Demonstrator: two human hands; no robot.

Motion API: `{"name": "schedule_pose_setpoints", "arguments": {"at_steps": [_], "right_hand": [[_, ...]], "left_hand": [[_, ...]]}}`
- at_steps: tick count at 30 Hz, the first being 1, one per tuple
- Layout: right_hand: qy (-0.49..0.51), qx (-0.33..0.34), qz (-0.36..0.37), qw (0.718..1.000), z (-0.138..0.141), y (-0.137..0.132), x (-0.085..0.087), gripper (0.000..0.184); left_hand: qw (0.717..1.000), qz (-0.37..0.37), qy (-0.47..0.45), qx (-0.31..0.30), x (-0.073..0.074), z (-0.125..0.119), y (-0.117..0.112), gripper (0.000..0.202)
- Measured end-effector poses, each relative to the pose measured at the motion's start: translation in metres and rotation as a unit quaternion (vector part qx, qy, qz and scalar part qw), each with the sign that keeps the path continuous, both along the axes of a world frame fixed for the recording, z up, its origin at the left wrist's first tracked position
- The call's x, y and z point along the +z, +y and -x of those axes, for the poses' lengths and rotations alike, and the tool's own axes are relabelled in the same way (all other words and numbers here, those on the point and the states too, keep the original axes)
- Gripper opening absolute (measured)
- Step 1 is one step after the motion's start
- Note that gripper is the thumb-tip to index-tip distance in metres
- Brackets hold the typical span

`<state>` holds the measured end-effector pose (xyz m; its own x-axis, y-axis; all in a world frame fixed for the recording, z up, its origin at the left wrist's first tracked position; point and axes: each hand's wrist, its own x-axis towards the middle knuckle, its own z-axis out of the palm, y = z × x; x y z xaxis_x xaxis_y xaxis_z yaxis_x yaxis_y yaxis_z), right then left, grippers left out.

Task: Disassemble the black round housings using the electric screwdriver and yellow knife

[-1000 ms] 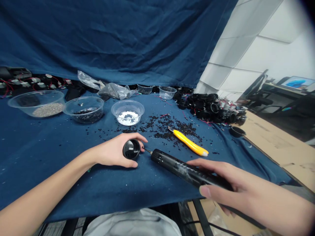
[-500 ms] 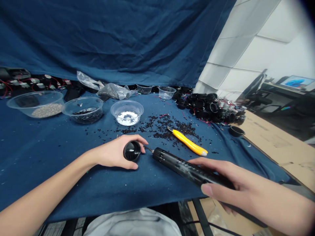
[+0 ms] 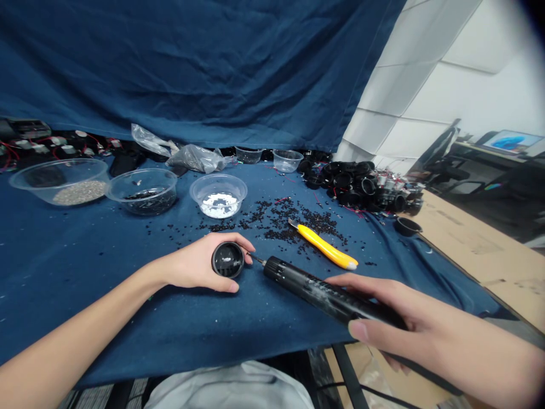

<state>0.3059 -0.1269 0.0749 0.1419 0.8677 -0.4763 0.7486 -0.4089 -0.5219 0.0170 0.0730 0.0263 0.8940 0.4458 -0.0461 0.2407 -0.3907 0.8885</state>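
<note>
My left hand (image 3: pixel 198 265) is wrapped round a small round black part (image 3: pixel 227 259), holding it on its side on the blue cloth (image 3: pixel 128 318). My right hand (image 3: pixel 409 324) grips a long black electric screwdriver (image 3: pixel 317 291), which lies slanted. Its thin bit points left and meets the edge of the black part by my left fingertips. A yellow utility knife (image 3: pixel 326 247) lies just beyond the screwdriver, among scattered small black bits (image 3: pixel 289 218).
Three clear plastic bowls stand in a row at the left: one with grey grains (image 3: pixel 59 180), one with dark pieces (image 3: pixel 142 190), one with white pieces (image 3: pixel 218 195). A heap of black round parts (image 3: pixel 361 187) lies at the back right. A brown tabletop (image 3: pixel 489 255) shows right.
The black part has turned slightly in my left hand, its open face tilting more upward. Both hands and the screwdriver have barely shifted.
</note>
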Motion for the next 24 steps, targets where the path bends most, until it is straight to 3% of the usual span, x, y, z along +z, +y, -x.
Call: {"name": "schedule_pose_setpoints", "arguments": {"at_steps": [12, 24], "right_hand": [[-0.007, 0.003, -0.006, 1.000, 0.0038, -0.0011, 0.0050, 0.070], [-0.017, 0.001, -0.042, 0.999, 0.0063, -0.0036, 0.0095, 0.070]], "left_hand": [[1.000, -0.007, 0.004, 0.018, 0.0009, -0.0019, -0.0004, 0.057], [0.987, 0.150, -0.049, 0.038, -0.0084, -0.0039, -0.0007, 0.059]]}}
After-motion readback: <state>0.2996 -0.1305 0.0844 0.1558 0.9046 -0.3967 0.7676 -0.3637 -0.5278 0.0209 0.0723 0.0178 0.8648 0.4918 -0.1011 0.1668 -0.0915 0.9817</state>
